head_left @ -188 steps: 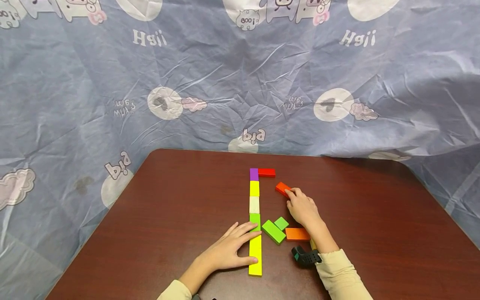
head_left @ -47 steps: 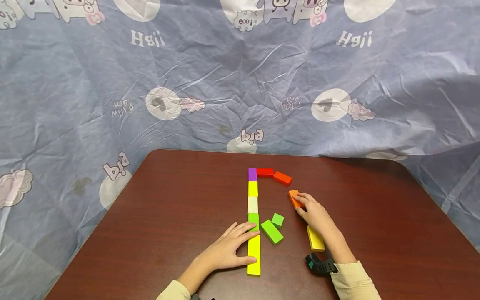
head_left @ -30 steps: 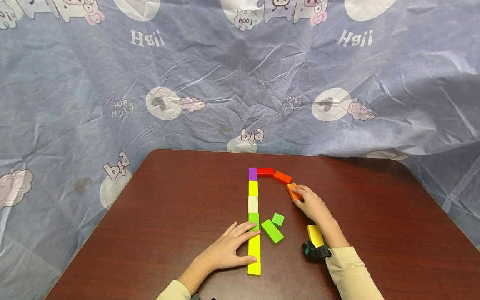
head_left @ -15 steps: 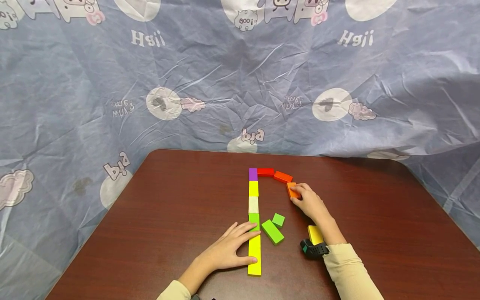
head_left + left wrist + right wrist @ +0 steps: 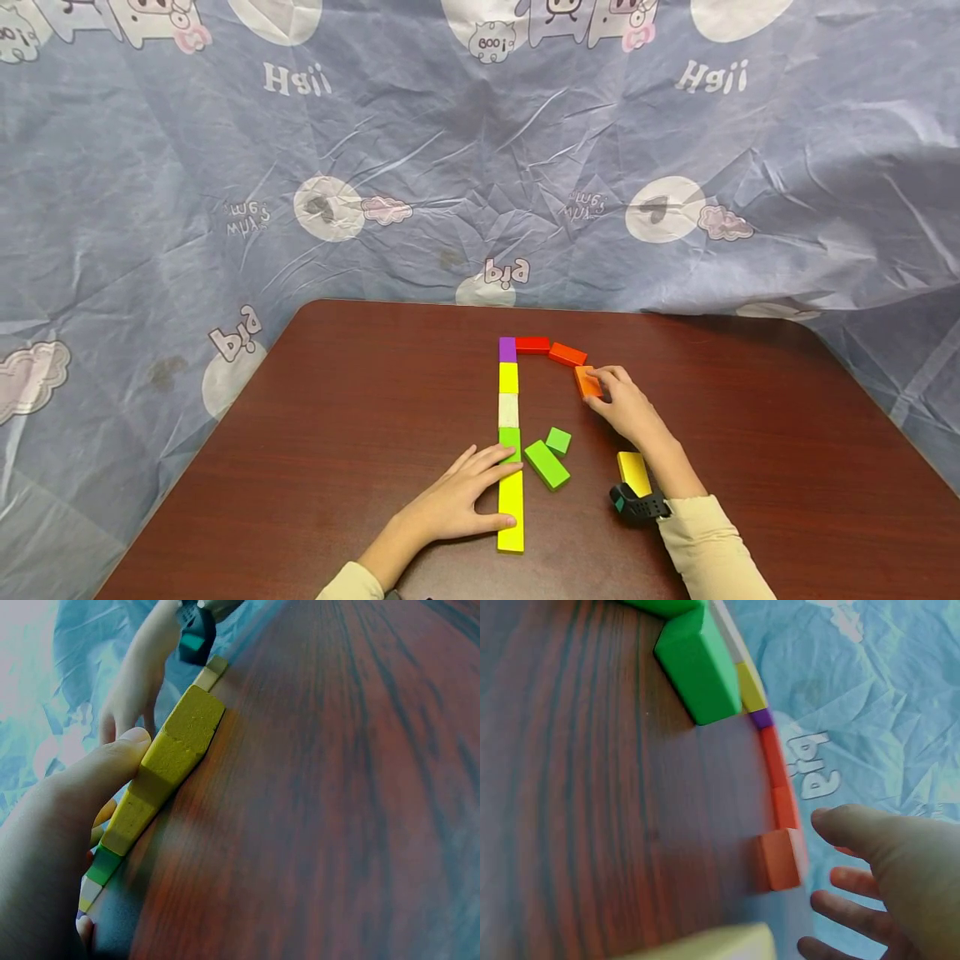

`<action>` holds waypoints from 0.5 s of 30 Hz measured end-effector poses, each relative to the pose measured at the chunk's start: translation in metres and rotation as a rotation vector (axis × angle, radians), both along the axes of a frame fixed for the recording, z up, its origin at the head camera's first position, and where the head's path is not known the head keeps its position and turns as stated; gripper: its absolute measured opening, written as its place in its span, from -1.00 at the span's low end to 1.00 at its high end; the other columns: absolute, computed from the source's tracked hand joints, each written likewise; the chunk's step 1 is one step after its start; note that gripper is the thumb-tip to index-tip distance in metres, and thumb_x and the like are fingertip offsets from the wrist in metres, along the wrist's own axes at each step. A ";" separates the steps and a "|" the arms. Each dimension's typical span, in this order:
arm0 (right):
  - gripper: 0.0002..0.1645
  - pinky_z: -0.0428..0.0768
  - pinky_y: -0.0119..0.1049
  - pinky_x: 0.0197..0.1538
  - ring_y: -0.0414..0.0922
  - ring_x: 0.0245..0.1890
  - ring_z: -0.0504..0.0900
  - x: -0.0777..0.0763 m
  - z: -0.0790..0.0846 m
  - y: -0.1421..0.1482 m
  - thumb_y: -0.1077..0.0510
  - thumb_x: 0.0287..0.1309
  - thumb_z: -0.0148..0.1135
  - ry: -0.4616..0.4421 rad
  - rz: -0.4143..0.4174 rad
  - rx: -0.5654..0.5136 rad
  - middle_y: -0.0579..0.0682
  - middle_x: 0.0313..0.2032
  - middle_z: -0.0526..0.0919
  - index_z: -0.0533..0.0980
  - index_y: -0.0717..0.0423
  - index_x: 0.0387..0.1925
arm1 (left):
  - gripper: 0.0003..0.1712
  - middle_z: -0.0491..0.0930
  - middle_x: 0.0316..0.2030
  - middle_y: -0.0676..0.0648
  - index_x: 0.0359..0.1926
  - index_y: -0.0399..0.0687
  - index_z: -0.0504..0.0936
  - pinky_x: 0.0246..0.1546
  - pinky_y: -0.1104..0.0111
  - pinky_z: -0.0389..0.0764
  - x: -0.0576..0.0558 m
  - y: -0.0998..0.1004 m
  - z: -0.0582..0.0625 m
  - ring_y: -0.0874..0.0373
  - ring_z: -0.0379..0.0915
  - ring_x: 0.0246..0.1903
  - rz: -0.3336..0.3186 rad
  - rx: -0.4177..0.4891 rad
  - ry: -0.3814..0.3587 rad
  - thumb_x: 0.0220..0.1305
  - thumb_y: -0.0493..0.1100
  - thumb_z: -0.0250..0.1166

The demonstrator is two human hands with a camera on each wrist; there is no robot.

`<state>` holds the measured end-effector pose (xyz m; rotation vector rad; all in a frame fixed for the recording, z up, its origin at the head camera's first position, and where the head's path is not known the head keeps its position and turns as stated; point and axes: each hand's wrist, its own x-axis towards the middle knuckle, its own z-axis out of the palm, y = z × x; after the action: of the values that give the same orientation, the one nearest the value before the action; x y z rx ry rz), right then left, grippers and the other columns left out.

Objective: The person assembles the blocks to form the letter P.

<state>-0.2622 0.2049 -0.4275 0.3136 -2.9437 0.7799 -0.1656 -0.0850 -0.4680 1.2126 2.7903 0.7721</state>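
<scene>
A straight row of wooden blocks runs away from me in the head view: yellow blocks (image 5: 511, 502) nearest, then green, white (image 5: 508, 410), yellow and purple (image 5: 507, 349). My left hand (image 5: 453, 502) rests across the near part of that row, fingers spread, thumb on the yellow. From the purple end a red block (image 5: 532, 345) extends right, followed by an orange-red block (image 5: 567, 355). An orange block (image 5: 588, 382) stands slanted after them. My right hand (image 5: 630, 408) is beside this orange block; the right wrist view shows thumb and fingers spread, apart from it.
A green block (image 5: 547, 465) and a small green cube (image 5: 558, 442) lie right of the row. Near my right wrist, partly covered by a black wristband (image 5: 637, 505), is another yellow block (image 5: 634, 473). A patterned blue cloth (image 5: 480, 167) hangs behind the brown table (image 5: 360, 375).
The orange-red block and then the orange block were moved up to the end of the red one. The right hand's fingers have loosened from the orange block. The left hand has stayed put.
</scene>
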 end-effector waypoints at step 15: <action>-0.51 0.50 -0.05 -0.03 0.03 -0.07 0.46 0.059 0.012 0.034 0.01 0.10 0.19 -0.203 0.177 -0.030 0.14 -0.04 0.45 0.45 0.18 0.03 | -0.24 0.11 0.34 0.14 0.32 0.25 0.18 0.37 0.04 -0.01 -0.001 0.000 0.000 0.21 -0.05 0.37 -0.001 -0.001 0.003 0.14 0.38 0.01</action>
<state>-0.2027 0.2384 -0.4152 0.5284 -3.1209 0.9277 -0.1665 -0.0850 -0.4684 1.2161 2.7914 0.7696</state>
